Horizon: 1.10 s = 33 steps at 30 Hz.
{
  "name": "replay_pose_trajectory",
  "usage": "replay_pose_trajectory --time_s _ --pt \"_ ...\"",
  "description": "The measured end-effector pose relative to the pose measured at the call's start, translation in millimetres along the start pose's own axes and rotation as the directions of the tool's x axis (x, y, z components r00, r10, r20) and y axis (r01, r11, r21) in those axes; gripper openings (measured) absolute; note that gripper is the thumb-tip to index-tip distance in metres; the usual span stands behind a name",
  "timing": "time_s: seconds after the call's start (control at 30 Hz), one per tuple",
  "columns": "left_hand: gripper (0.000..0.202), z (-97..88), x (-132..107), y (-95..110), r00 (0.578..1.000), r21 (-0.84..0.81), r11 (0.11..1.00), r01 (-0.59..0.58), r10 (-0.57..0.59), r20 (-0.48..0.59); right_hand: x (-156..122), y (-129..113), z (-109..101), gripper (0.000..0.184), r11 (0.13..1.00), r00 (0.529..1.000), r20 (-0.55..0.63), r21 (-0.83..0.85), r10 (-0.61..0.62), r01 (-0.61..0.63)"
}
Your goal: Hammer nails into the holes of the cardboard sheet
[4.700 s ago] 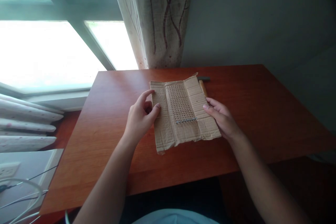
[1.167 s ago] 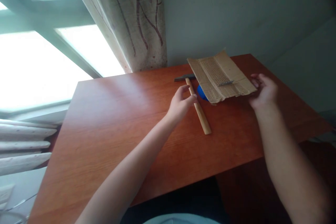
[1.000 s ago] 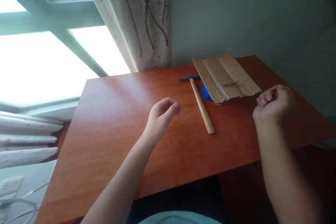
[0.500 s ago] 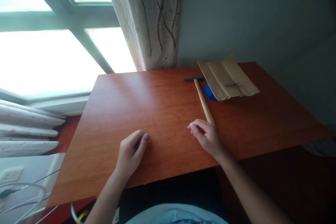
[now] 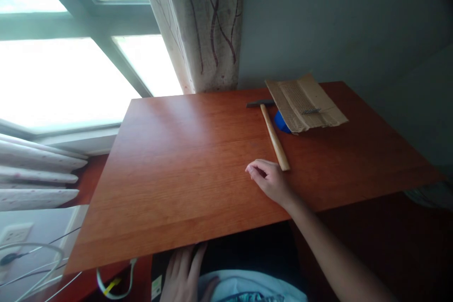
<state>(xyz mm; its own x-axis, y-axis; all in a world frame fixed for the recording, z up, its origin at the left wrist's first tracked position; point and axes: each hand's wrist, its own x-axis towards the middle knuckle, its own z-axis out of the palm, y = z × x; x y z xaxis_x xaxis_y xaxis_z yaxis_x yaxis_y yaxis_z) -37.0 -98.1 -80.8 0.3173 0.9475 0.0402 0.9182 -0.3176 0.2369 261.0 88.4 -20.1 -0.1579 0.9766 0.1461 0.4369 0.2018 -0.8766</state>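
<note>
Hammer with pale wooden handle and dark grey metal head [image 5: 272,136] lies on reddish-brown wooden table [image 5: 170,170], ahead of both hands. Long axis runs away from person, leaning slightly left; handle's butt toward person, head far. Right hand [image 5: 271,181] nearer: just beside butt, contact unclear; fingers curled, thumb against index finger, nothing visible in grasp. Left hand [image 5: 181,269] well apart, low at lap below table's near edge, fingers extended, seemingly holding nothing.
</note>
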Motion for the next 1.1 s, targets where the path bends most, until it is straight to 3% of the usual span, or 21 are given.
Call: replay_pose_trajectory --time_s 0.13,0.23,0.37,0.53,0.7,0.93,1.1 --pt "0.043 8.6 30 -7 0.952 0.194 0.976 0.100 -0.151 0.266 -1 1 1 0.027 1.000 1.000 0.001 0.006 -0.001 0.001" --pt "0.038 7.1 52 -10 0.909 0.209 0.969 0.129 -0.200 0.366 -1 2 0 0.027 1.000 1.000 0.001 0.009 -0.003 0.003" --pt "0.035 8.4 68 -15 0.907 0.129 0.978 0.161 -0.199 0.372 0 1 0 0.025 1.000 1.000 0.008 -0.012 -0.014 0.014" --pt "0.035 25.1 70 -28 0.917 0.111 0.987 0.118 -0.151 0.369 1 2 1 0.023 1.000 1.000 -0.005 -0.017 -0.026 0.026" --pt "0.033 36.9 62 -34 0.936 0.103 0.991 0.080 -0.110 0.335 0 4 1 0.022 0.999 1.000 0.000 -0.023 -0.030 0.030" --pt "0.042 29.5 43 -20 0.935 0.073 0.997 0.002 -0.028 0.353 1 2 1 0.023 0.999 1.000 0.007 -0.020 -0.026 0.026" --pt "0.046 29.5 35 -22 0.926 0.012 0.998 -0.062 0.053 0.375 0 4 1 0.022 0.999 1.000 0.009 -0.027 -0.024 0.024"
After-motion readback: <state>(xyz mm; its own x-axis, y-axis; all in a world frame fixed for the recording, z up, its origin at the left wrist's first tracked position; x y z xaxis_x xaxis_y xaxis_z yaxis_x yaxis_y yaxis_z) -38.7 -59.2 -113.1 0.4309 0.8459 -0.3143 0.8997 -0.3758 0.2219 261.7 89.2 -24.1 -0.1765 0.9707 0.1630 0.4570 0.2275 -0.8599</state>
